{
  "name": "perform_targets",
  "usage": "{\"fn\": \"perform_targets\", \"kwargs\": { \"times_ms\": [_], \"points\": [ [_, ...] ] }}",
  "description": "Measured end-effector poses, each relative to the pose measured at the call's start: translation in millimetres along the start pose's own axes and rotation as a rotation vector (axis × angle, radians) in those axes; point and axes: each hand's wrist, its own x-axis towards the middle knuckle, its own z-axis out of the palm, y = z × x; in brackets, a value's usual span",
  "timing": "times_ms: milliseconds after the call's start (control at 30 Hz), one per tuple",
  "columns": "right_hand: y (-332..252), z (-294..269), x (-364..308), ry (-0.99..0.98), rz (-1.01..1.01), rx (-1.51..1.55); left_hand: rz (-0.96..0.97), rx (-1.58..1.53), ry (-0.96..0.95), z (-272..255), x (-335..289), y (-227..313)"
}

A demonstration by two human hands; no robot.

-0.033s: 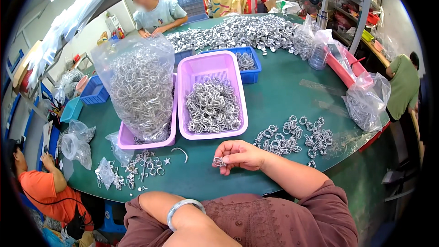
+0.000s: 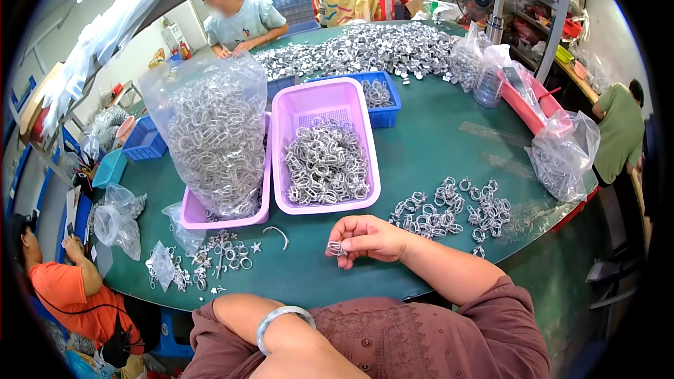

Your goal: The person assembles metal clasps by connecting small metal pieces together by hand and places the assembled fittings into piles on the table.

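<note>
My right hand (image 2: 366, 240) is closed in a pinch above the near side of the green table (image 2: 435, 144). Between its thumb and fingers is a small silver-coloured metal ring (image 2: 335, 247). My left forearm, with a pale bangle (image 2: 270, 324) round it, crosses low in front of my body, and the hand passes out of the picture at the lower edge. Loose rings of the same kind (image 2: 428, 219) lie right of my right hand. Beyond it stands a pink-purple basket (image 2: 374, 168) with a heap of metal rings (image 2: 326, 165) inside.
Left of that basket, a large clear bag of rings (image 2: 214, 133) stands in another purple basket (image 2: 225, 222). Small metal parts (image 2: 225, 253) and a curved piece (image 2: 279, 234) lie at the near left. Farther back are a blue bin (image 2: 384, 118) and a metal-parts pile (image 2: 379, 49). Co-workers are nearby.
</note>
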Motion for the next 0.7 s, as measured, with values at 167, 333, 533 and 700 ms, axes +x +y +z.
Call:
{"fn": "perform_targets", "kwargs": {
  "times_ms": [167,333,533,700],
  "points": [
    [-0.7,-1.1,-0.8,0.005,-0.004,-0.006,0.037,-0.03,0.044,0.6,0.0,-1.3],
    [-0.3,0.2,0.3,0.011,0.001,-0.02,-0.02,-0.061,-0.003,-3.0,-0.5,3.5],
    [0.1,1.9,1.3,0.001,0.008,-0.015,-0.049,-0.046,0.01,-1.0,-0.8,4.1],
    [-0.1,2.0,-1.7,0.016,0.012,-0.021,-0.043,-0.046,0.05,3.6,1.7,2.2]
  ]
}}
